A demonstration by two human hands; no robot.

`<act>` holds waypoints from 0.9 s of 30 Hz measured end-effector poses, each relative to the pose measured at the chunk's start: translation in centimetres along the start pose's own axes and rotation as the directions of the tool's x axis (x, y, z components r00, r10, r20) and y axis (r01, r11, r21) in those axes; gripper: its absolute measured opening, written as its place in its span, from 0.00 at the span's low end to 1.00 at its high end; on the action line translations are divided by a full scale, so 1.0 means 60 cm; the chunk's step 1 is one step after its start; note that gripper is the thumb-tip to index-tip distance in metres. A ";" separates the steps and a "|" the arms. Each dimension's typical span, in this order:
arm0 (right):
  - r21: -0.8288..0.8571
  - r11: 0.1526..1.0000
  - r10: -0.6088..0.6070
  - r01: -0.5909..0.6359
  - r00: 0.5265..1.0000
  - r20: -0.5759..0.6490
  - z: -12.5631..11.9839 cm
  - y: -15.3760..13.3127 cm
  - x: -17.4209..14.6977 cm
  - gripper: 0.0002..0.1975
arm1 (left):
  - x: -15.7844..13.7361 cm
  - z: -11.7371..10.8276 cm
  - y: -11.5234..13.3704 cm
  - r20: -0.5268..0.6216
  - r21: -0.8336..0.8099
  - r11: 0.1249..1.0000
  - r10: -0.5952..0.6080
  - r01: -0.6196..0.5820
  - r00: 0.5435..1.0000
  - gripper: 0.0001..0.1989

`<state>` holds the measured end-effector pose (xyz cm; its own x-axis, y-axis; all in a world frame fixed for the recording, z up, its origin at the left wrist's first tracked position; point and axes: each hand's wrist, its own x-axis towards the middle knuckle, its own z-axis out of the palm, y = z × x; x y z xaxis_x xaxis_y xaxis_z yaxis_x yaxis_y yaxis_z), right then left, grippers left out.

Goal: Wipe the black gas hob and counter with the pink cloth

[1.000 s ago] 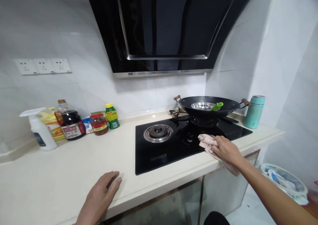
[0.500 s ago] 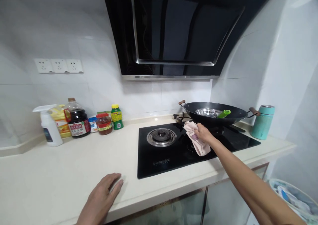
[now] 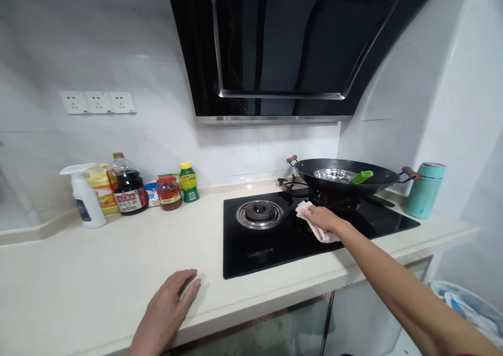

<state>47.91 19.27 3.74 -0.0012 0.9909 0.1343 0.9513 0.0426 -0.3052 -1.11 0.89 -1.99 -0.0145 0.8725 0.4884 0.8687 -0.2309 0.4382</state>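
A pale pink cloth (image 3: 325,235) lies bunched on the black glass gas stove (image 3: 251,264), right of the left burner (image 3: 260,214). My right hand (image 3: 323,218) is closed over the cloth and presses it to the glass. My left hand (image 3: 168,303) rests at the counter's front edge, left of the stove, with thumb and fingers apart and nothing in it. Behind my right hand a black wok (image 3: 353,188) with wooden handles sits on the right burner. In the wok are a shiny metal bowl or strainer (image 3: 334,175) and something with a green handle (image 3: 361,177).
On the left of the counter (image 3: 98,272) stand a white spray bottle (image 3: 88,201), a dark sauce bottle (image 3: 129,191), a red-lidded jar (image 3: 170,194) and a green bottle (image 3: 188,184). A turquoise flask (image 3: 425,191) stands right of the wok. The black range hood (image 3: 283,46) hangs above.
My right hand has lowered the cloth from slightly raised to flat against the stove, and the hand now lies over it. My left hand stays in place. The view has shifted slightly.
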 end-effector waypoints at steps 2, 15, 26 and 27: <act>-0.015 1.000 -0.028 0.028 0.999 -0.033 0.011 0.003 -0.030 0.20 | 0.000 0.002 -0.003 -0.007 0.002 1.000 -0.001 0.001 1.000 0.22; -0.016 0.975 -0.220 0.220 0.974 -0.054 -0.030 0.150 -0.210 0.17 | 0.001 0.002 -0.006 0.024 0.056 0.998 0.019 -0.020 1.000 0.23; -0.074 0.991 0.098 -0.110 0.984 -0.150 -0.051 0.269 -0.064 0.19 | 0.009 0.001 -0.006 0.042 0.069 0.998 -0.016 0.013 0.999 0.24; -0.059 0.992 0.099 -0.108 0.985 -0.141 -0.046 0.266 -0.045 0.19 | 0.009 0.002 -0.009 0.041 0.072 0.997 -0.021 0.018 0.999 0.24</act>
<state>63.93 16.90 1.12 0.1365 0.9625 0.2346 0.9623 -0.0726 -0.2621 -1.52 1.55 -2.04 -0.0121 0.8941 0.4478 0.9017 -0.1838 0.3913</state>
